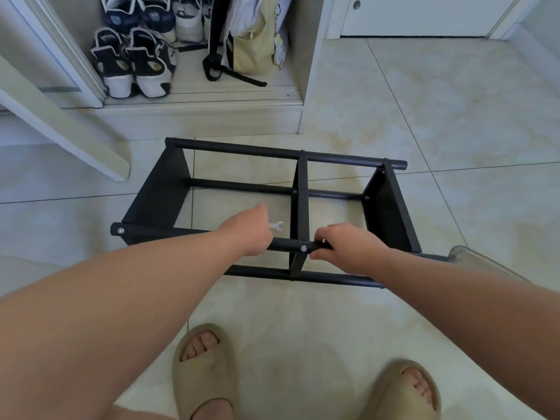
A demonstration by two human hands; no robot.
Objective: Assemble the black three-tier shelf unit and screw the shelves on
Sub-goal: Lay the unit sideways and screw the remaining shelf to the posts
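Fingers [325, 234] of right hand [348, 248] curled over the near upper rail [285, 244], thumb underneath, gripping the tube just right of the screw [303, 248] pinning the middle shelf [300, 207]. Something small and pale among them, too small to name. Left hand [251, 234] wrapped round the same rail just left of that screw, its fingers hidden behind the knuckles. Small pale wrench [277, 225] showing right beside the left knuckles; held or lying on the floor beneath, cannot tell. Shelf unit [157, 192] lying on its side on the tiled floor [454, 116], three shelves standing between four rails, near two sandalled feet [206, 359].

Probably tightening or checking the middle joint.

Possible trouble from here:
- Rail turning in the grip under torque, leaving the screw loose or cross-threaded.
- Frame skating on smooth tile under a sideways push.
- Skin nipped between rail and shelf edge, with both hands so close to the joint.
- Wrench dropped and sliding off under the frame.
- Open toes near a heavy frame, in case of a lift and a slip.
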